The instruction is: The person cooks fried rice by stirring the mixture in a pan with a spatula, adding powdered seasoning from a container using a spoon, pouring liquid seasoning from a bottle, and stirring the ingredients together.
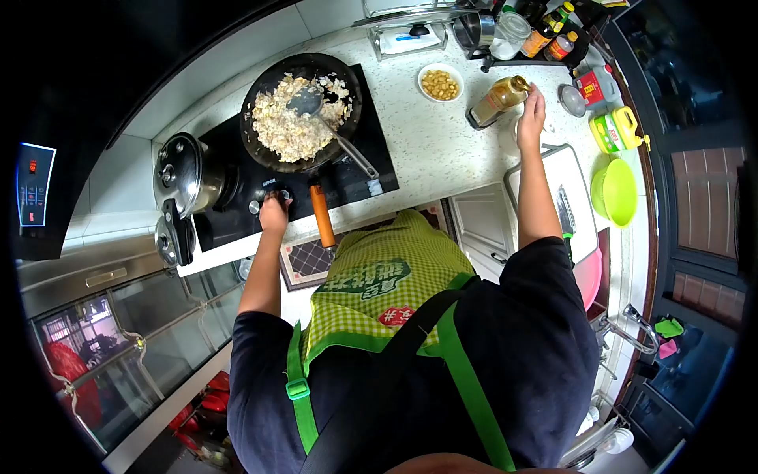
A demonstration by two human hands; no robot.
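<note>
My left hand [274, 212] is at the front edge of the black cooktop [367, 130], its fingers closed around a control knob. A second knob [254, 207] shows just left of it. Behind it a black wok [251, 150] holds chopped, pale rice-like food [288, 130], with a spatula [347, 146] lying in it. The wok's orange handle [321, 215] points toward me. My right hand [532, 118] is raised beside the mouth of a glass jar [497, 101] with brownish contents. Its fingers are stretched along the rim and do not wrap the jar's front; whether they touch is unclear.
A white bowl of light-brown pieces [440, 83] stands between wok and jar. A pressure cooker [180, 174] sits left. To the right are a round lid [572, 100], an oil jug [617, 130], a green basin [614, 193], and a cutting board [545, 186] with a knife [565, 213].
</note>
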